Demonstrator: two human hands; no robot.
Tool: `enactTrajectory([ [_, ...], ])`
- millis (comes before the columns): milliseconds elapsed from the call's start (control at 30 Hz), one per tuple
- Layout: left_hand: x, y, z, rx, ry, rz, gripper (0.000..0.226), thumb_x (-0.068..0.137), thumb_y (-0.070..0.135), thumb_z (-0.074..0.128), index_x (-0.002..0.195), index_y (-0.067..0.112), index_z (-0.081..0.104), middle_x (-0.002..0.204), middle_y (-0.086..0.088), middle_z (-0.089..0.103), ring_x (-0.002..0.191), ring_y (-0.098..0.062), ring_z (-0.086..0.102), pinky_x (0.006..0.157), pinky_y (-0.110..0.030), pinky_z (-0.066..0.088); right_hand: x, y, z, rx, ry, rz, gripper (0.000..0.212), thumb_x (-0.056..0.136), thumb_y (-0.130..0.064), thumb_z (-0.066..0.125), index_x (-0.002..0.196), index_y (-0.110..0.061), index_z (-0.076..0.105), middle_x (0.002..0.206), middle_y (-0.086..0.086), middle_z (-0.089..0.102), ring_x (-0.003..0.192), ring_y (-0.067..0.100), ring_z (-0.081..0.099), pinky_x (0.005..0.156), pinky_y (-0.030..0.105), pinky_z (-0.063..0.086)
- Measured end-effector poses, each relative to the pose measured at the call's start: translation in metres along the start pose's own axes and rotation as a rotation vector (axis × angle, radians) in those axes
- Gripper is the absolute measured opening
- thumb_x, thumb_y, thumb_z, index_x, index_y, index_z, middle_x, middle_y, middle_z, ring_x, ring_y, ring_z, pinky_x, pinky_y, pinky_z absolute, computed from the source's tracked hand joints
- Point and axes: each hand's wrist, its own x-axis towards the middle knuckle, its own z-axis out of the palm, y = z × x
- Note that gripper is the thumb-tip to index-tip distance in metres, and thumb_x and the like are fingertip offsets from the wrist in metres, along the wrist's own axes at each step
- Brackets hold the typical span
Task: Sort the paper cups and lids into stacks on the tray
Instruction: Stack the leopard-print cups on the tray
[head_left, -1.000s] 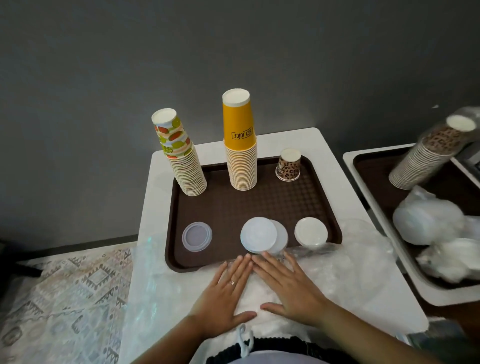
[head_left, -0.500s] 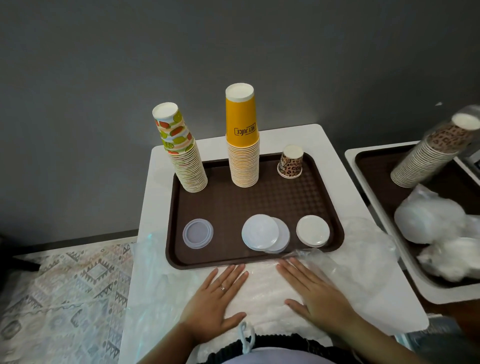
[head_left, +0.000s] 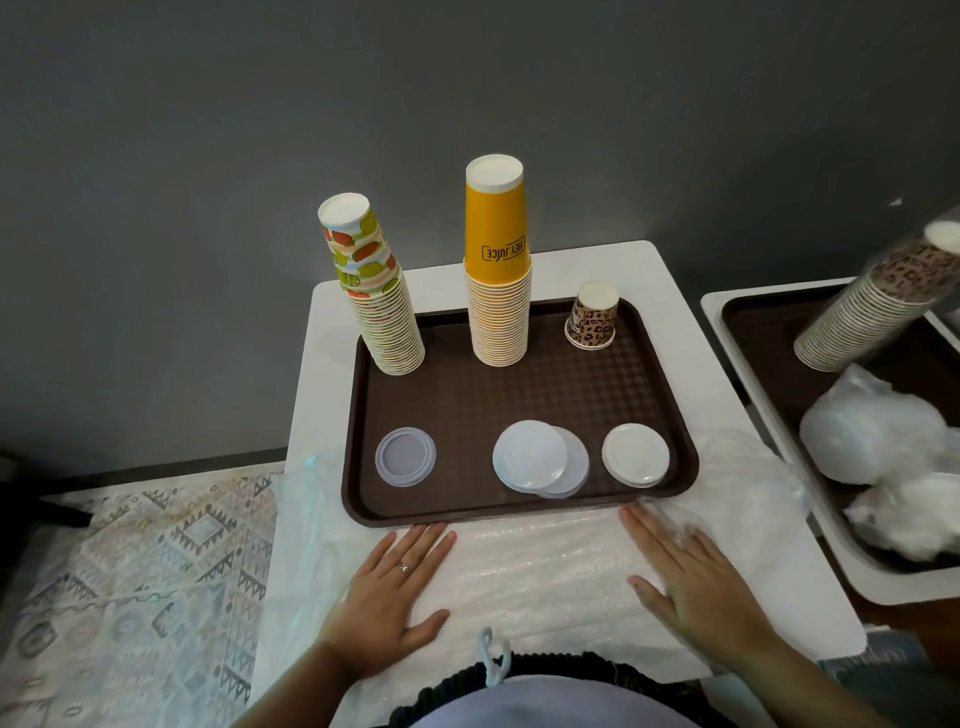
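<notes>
Head view: far-right cup stack (head_left: 878, 306) blurred, cropped.

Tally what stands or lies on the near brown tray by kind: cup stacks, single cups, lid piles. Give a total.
Cup stacks: 2, the fruit-print stack and the yellow stack
Single cups: 1, the leopard-print cup
Lid piles: 3, the clear lid, the overlapping white lids and the cream lid
Total: 6

Bare forearms, no sleeves; a ring (head_left: 403, 567) on the left hand (head_left: 387, 597); black ribbed waistband (head_left: 571, 670) with white drawstring (head_left: 491, 656).
</notes>
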Motion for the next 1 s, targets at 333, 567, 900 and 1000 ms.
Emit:
enactTrajectory([
  [333, -0.008, -0.009, 0.000, 0.012, 0.035, 0.012, 0.068, 0.094, 0.057, 0.028, 0.151, 0.020, 0.022, 0.156, 0.002, 0.025, 0.143, -0.014, 0.022, 0.114, -0.032, 0.014, -0.011, 0.036, -0.011, -0.057, -0.050, 0.162, 0.061, 0.097, -0.058, 0.012, 0.152, -0.031, 0.006, 0.157, -0.010, 0.018, 0.146, 0.006, 0.003, 0.113, 0.032, 0.009],
  [567, 0.011, 0.004, -0.021, -0.133, 0.348, 0.095, 0.056, 0.101, 0.043, 0.027, 0.109, 0.007, 0.069, 0.113, -0.006, 0.067, 0.104, -0.015, 0.052, 0.101, -0.017, 0.033, 0.000, 0.032, -0.018, -0.058, 0.168, 0.151, 0.061, 0.097, -0.058, 0.016, 0.131, -0.024, 0.053, 0.131, -0.006, 0.058, 0.130, 0.010, 0.034, 0.107, 0.040, 0.015],
  [900, 0.144, 0.099, -0.124, -0.329, 0.579, 0.276, 0.034, 0.092, 0.024, 0.050, 0.124, 0.011, 0.047, 0.118, -0.004, 0.053, 0.108, -0.016, 0.050, 0.098, -0.015, 0.033, 0.025, 0.063, -0.081, 0.229, 0.684, 0.198, 0.049, 0.096, -0.052, 0.035, 0.108, -0.012, 0.061, 0.103, -0.001, 0.061, 0.097, 0.013, 0.052, 0.094, 0.043, 0.039],
  [1000, 0.196, 0.132, -0.148, -0.400, 0.581, 0.308, 0.039, 0.090, 0.022, 0.053, 0.127, 0.012, 0.046, 0.120, -0.009, 0.057, 0.113, -0.016, 0.049, 0.102, -0.013, 0.031, 0.036, 0.092, -0.108, 0.380, 0.792, 0.277, 0.042, 0.088, -0.045, 0.050, 0.111, -0.011, 0.058, 0.103, -0.005, 0.053, 0.092, 0.012, 0.052, 0.082, 0.040, 0.047],
])
